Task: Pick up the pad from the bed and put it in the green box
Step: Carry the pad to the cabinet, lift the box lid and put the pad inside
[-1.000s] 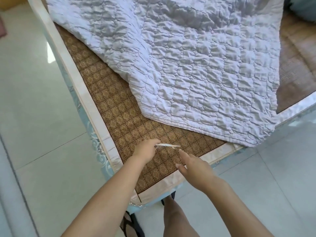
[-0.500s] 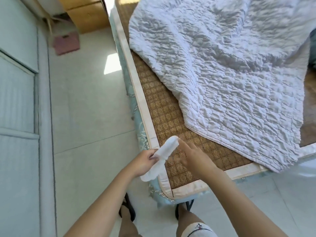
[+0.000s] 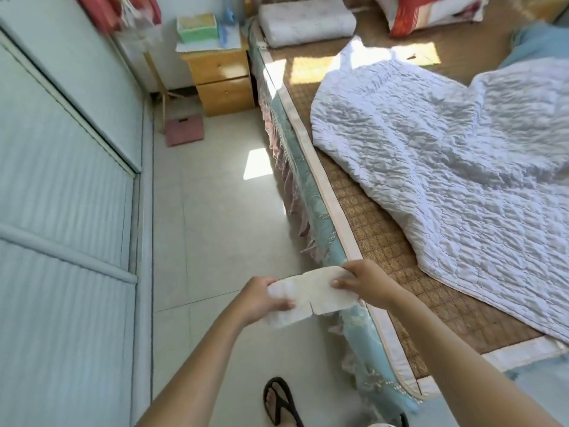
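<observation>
The white pad [image 3: 311,292] is stretched flat between both hands, over the floor beside the bed's left edge. My left hand [image 3: 261,298] grips its near-left end and my right hand [image 3: 365,280] pinches its far-right end. The green box [image 3: 197,27] stands far away on a wooden nightstand [image 3: 220,78] at the head of the bed, with yellowish contents showing in its top. The bed [image 3: 381,229] carries a woven brown mat with a pale border.
A white quilted blanket [image 3: 446,167] covers much of the bed. Wardrobe doors [image 3: 61,211] line the left side, leaving a tiled aisle [image 3: 215,211] toward the nightstand. A pink scale [image 3: 184,130] lies on the floor near it. My sandalled foot [image 3: 278,402] is below.
The view has swung left and up, revealing the nightstand and green box. The pad, first pinched at the mat, is lifted off the bed and now spread between both hands.
</observation>
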`<state>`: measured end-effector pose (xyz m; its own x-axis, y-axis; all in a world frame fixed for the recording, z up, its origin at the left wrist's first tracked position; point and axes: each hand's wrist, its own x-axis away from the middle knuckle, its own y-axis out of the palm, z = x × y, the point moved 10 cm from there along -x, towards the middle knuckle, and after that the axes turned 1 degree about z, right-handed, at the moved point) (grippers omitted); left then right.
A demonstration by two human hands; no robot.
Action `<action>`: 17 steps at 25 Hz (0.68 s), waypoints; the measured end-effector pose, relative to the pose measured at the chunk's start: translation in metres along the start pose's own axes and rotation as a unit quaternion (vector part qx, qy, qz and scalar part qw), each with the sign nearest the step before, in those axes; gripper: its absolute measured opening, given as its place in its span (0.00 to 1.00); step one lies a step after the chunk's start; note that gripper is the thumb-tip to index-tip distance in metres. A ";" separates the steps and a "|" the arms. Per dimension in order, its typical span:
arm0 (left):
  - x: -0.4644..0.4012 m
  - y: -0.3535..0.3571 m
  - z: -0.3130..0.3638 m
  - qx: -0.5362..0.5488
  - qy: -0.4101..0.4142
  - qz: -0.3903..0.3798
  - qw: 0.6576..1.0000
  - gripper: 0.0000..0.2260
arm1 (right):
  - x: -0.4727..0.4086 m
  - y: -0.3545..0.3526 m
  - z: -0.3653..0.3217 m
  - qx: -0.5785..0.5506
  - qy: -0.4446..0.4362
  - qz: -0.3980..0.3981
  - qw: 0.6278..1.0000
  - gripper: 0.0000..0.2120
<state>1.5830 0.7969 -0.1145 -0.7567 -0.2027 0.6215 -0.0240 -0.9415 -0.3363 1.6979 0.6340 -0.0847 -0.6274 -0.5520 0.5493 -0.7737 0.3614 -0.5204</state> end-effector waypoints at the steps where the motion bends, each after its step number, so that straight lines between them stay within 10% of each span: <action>1: -0.001 -0.024 -0.005 0.035 -0.001 0.028 0.999 0.10 | -0.007 0.003 -0.015 -0.002 0.004 0.005 1.000 0.15; 17: -0.120 -0.287 0.018 0.343 -0.036 0.103 0.933 0.10 | -0.222 -0.036 -0.204 -0.201 -0.020 -0.015 0.979 0.11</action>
<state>1.6926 1.0865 -0.0794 -0.6531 -0.3922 0.6478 0.5592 -0.8266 0.0634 1.8466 0.8968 -0.0545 -0.6065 -0.5925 0.5302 -0.7688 0.6071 -0.2009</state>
